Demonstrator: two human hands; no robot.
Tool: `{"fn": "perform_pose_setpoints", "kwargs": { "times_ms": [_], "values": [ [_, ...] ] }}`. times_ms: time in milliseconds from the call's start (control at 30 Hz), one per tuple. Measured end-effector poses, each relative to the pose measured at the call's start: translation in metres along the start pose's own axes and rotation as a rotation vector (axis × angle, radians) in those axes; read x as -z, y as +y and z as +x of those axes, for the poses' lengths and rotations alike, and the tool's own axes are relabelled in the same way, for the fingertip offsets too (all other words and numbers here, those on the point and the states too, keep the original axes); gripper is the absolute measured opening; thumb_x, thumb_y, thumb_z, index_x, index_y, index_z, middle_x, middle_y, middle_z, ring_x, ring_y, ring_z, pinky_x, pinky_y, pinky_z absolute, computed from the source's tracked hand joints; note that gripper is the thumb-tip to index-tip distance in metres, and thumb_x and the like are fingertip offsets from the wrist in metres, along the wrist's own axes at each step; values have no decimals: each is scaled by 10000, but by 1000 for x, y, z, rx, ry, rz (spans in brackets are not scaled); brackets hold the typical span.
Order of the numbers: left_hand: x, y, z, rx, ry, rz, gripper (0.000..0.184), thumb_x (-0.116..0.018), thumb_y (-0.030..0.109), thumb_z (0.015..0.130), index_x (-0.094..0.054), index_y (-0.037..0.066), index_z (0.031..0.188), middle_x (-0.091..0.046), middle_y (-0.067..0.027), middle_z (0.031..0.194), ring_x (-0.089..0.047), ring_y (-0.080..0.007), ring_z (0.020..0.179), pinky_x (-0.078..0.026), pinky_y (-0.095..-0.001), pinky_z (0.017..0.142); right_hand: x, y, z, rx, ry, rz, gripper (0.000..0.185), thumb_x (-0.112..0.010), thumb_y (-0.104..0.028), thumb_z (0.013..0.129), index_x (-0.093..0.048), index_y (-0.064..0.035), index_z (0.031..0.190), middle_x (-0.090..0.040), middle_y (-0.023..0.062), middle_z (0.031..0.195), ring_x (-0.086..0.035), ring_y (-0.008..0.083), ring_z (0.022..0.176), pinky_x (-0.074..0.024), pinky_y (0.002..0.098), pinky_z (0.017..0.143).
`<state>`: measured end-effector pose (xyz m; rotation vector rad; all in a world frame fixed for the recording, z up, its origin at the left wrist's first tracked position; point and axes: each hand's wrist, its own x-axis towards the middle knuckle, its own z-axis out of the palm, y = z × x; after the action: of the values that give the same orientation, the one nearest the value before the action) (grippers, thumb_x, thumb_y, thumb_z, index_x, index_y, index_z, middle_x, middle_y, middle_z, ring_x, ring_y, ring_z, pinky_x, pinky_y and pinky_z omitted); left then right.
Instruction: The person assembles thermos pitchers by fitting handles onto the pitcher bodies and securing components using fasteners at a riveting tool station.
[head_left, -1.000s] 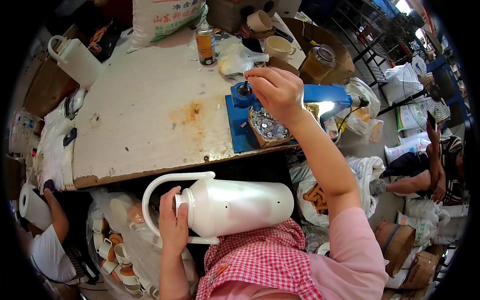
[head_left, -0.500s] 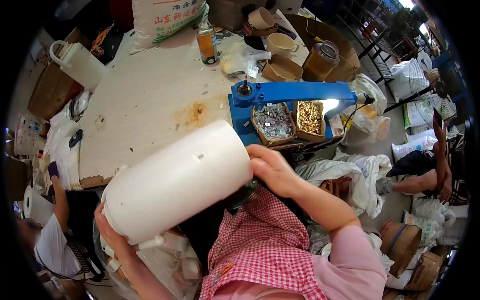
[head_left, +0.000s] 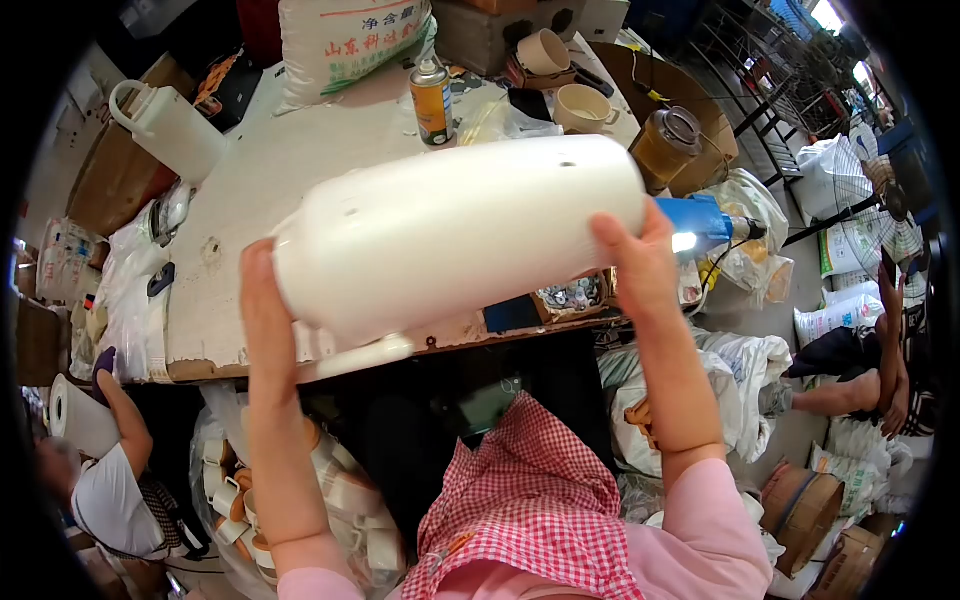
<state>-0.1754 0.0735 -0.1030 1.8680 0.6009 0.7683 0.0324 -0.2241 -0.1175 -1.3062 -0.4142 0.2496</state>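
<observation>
1. L hand (head_left: 268,300) grips wht flask (head_left: 460,225) at neck end; finger curl blurred, can't tell exactly.
2. R hand (head_left: 642,260) clasps base end, thumb apart from fingers.
3. Wht flask is sideways btwn hands, R end higher.
4. Handle (head_left: 362,357) juts out just below-R of L hand.
5. Blue machine (head_left: 697,222) w/ lit lamp, just R of R hand.
6. Spray can (head_left: 432,105) stands beyond, btwn hands.

Orange spray can (head_left: 432,106) just beside a red-lettered white sack (head_left: 350,50) on the tabletop (head_left: 215,300)
</observation>
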Motion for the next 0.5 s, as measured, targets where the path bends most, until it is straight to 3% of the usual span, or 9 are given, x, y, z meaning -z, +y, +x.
{"fn": "perform_pose_setpoints", "kwargs": {
  "times_ms": [100,267,500],
  "values": [
    [-50,15,-1,55,-71,-55,376,-371,364,1093,-569,56,1180,-611,-77,960,-591,-130,797,-494,-266,647,52,5,12,76,80,-50,463,-831,-234,844,-640,18,1181,-719,72,1054,-676,146,920,-541,299,850],
    [-98,3,-6,37,-138,-18,331,-393,313,1088,-543,30,1173,-617,-128,976,-575,-213,901,-473,-336,831,111,11,12,41,99,-36,493,-831,-238,846,-632,15,1219,-708,75,1112,-666,150,987,-515,299,914],
    [-112,-3,-4,50,-158,-65,307,-386,281,1088,-541,33,1180,-625,-143,1022,-574,-239,962,-456,-351,897,123,10,12,32,70,-5,497,-811,-209,870,-606,16,1262,-701,77,1148,-660,152,1029,-501,302,946]
  ]
}}
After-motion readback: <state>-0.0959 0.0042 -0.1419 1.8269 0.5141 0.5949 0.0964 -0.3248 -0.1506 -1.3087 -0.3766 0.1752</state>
